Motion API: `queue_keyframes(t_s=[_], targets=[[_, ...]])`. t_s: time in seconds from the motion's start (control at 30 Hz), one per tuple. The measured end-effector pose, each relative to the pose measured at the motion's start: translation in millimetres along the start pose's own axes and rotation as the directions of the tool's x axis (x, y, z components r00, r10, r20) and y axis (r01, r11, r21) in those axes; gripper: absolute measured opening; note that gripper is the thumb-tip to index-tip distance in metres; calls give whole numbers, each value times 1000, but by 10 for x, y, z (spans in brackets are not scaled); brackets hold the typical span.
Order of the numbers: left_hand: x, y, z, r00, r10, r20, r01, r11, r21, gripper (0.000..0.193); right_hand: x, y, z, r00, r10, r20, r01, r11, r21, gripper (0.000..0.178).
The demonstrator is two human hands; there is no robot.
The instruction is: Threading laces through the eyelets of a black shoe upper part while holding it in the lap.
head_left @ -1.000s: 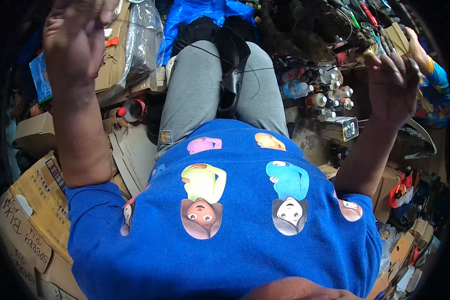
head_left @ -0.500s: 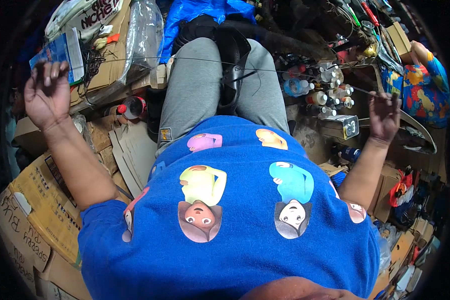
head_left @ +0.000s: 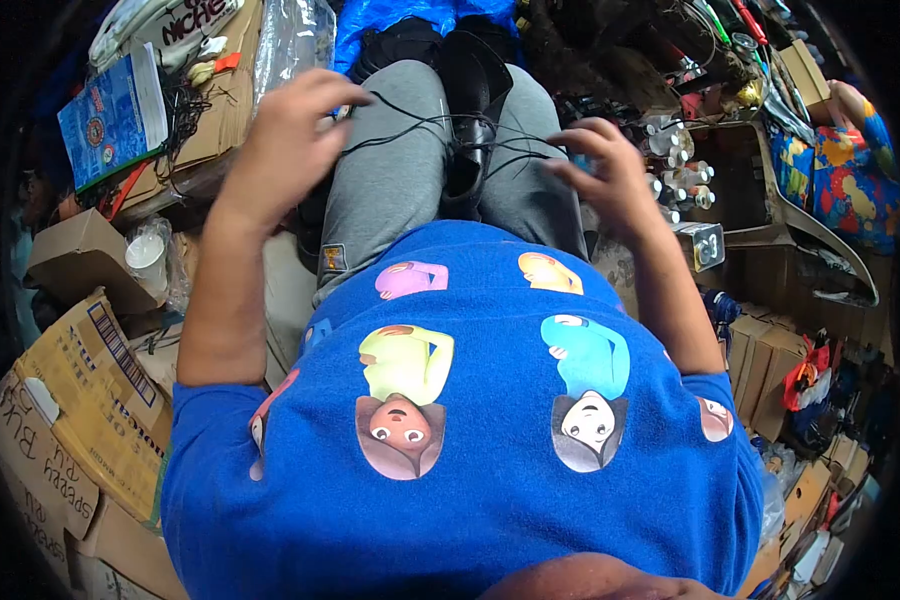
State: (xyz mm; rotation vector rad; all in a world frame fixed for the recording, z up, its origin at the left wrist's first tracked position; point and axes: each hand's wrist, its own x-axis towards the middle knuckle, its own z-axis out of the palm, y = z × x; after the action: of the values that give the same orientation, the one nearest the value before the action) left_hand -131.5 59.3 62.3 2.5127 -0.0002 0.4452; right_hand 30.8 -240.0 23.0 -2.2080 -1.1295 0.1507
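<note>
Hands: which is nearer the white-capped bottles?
The right hand, beside the bottles in the picture; the left hand is across the black shoe from them.

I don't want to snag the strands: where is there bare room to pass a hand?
The left thigh, between the black strands and blue shirt; the right thigh, between the black shoe and right wrist. Crowded: over the shoe, where strands cross; beyond the right hand, with bottles.

2 hands (head_left: 290,140) flank a black shoe (head_left: 466,80) crossed by dark thread (head_left: 411,127).
</note>
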Motion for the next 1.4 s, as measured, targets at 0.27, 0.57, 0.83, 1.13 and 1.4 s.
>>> queue_keyframes(t_s=[0.27, 0.57, 0.83, 1.13, 1.4], targets=[[460, -165, 1039, 962, 269, 50, -274, 947, 166, 17, 245, -168, 345, 999, -41, 20, 38, 991, 129, 19], [267, 174, 253, 984, -82, 156, 171, 655, -736, 17, -149, -156, -536, 976, 202, 78, -204, 741, 639, 24], [-379, -422, 205, 956, -218, 197, 256, 947, -197, 22, -614, 546, -263, 833, 459, 309, -553, 678, 484, 32], [-197, -96, 292, 992, 115, -53, -93, 943, 320, 22, -397, 319, 1, 965, 253, -60, -250, 966, 61, 25], [190, 33, 850, 953, 164, 255, -231, 937, 263, 19, -279, 147, 155, 982, 188, 6, -188, 980, 60, 17]])
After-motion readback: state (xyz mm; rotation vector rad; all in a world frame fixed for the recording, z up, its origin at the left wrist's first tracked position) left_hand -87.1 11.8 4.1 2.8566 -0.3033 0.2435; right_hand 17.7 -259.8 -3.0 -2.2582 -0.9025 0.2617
